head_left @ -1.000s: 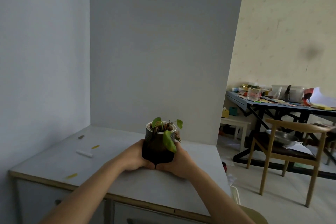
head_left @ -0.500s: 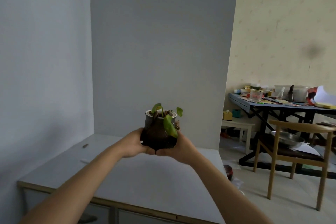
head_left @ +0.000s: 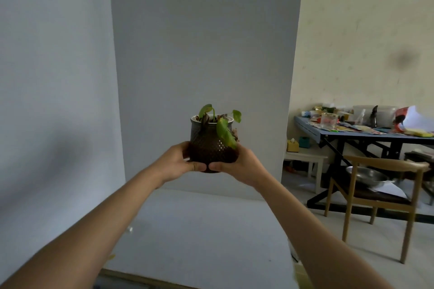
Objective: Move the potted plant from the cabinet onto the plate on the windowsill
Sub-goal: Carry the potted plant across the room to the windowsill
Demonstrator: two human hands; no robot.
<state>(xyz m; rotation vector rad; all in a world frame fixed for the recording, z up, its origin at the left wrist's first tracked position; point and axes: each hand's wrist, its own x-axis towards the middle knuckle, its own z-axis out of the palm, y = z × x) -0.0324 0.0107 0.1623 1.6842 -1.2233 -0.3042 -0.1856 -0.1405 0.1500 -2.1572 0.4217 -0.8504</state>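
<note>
Both hands cup the potted plant (head_left: 212, 142) from opposite sides: the left hand (head_left: 175, 163) and the right hand (head_left: 239, 164) are closed around the lower belly of the dark textured pot, thumbs almost meeting under its front. Below the outstretched forearms lies the pale grey cabinet top (head_left: 199, 237), and the pot hangs in the air well above it, upright, green leaves drooping over the rim toward the right hand. Behind stand plain grey walls. Farther right, the room opens onto a wooden chair (head_left: 375, 197) holding a metal bowl (head_left: 366, 175), then a cluttered blue table (head_left: 366, 132) by a cream wall.
</note>
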